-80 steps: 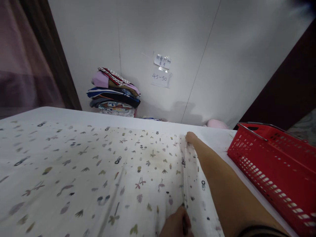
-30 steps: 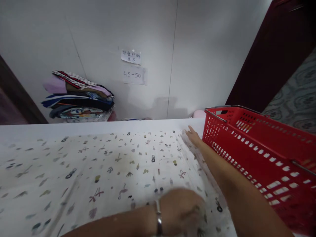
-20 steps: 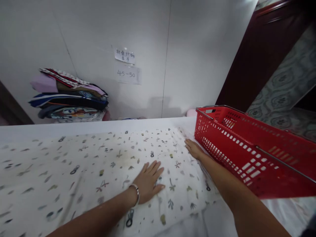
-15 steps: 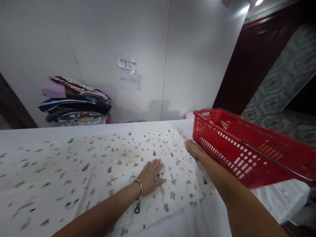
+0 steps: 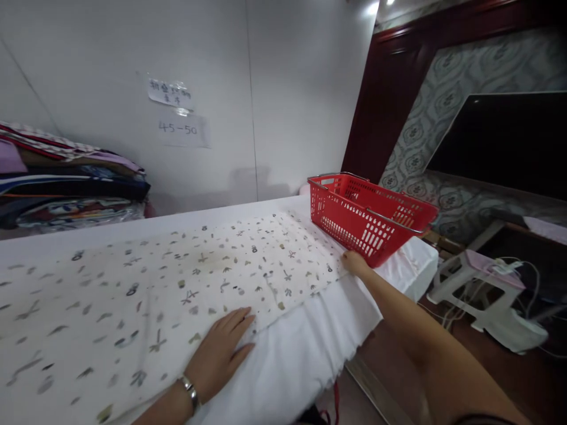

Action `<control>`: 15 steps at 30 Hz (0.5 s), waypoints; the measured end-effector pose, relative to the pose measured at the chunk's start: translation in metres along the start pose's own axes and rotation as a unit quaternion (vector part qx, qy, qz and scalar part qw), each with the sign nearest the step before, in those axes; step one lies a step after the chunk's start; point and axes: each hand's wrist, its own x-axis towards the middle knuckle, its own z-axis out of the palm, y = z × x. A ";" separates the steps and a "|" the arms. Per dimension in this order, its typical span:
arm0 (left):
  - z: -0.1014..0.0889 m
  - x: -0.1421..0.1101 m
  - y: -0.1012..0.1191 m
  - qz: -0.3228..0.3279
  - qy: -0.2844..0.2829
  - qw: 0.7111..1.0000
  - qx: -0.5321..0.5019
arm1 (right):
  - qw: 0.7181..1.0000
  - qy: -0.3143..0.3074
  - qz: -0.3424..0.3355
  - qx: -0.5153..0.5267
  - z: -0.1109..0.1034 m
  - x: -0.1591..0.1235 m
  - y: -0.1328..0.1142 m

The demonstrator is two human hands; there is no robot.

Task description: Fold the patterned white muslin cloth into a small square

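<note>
A white cloth (image 5: 177, 277) printed with small grey, green and brown plant-like motifs lies spread over the white-covered table. My left hand (image 5: 219, 351), with a silver bracelet at the wrist, rests palm down on its near edge, fingers stretched out. At the right corner of the printed cloth is my right hand (image 5: 355, 263), its fingers curled in at the edge and mostly hidden from view. A red plastic basket (image 5: 354, 221) with metal handles stands right beside that hand, on the table's right part.
A stack of folded fabrics (image 5: 71, 183) sits at the back left against the pale wall panel. Paper signs (image 5: 183, 130) are taped above. White bunched cloth (image 5: 414, 265) lies by the basket. A plastic stool (image 5: 481, 283) with cables stands on the floor to the right.
The view has turned to the right. My left hand has slid to the cloth's near edge. My right hand has come nearer along the right edge, and its fingers have curled.
</note>
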 end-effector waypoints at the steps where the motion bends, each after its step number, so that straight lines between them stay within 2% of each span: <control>1: 0.000 0.002 0.001 0.001 0.008 1.000 -0.002 | 1.000 -0.010 0.018 -0.005 -0.001 0.001 -0.002; 4: -0.003 0.010 0.005 -0.010 0.009 1.000 -0.021 | 0.997 -0.036 0.062 -0.015 -0.005 0.007 -0.008; 7: -0.010 0.017 0.010 -0.020 -0.021 0.998 -0.051 | 0.996 -0.040 0.080 -0.022 -0.007 0.008 -0.011; 10: -0.017 0.022 0.015 -0.028 -0.054 0.996 -0.061 | 0.996 -0.017 0.081 -0.030 -0.007 0.001 -0.008; 15: -0.019 0.024 0.021 -0.033 -0.077 0.994 -0.063 | 0.995 0.037 0.077 -0.045 0.000 -0.015 0.003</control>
